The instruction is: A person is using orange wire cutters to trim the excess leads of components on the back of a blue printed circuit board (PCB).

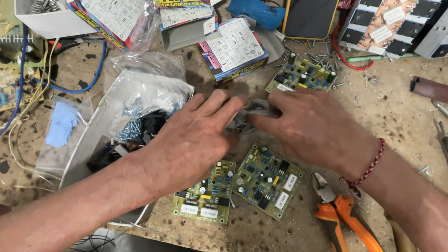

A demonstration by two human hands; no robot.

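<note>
The tabletop [395, 105] is rough, worn wood with stains. The bag [145, 92] is clear glossy plastic. The cutter handles [359, 237] are smooth orange plastic.

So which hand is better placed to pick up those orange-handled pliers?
Probably the right hand. Its forearm, with the red thread bracelet, passes just above the orange-handled pliers, which lie on the right side of the workbench. The left hand sits over the clear plastic bags, further away.

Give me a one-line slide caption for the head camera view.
Both hands, left hand and right hand, meet on a small blurred item above two green circuit boards.
</note>
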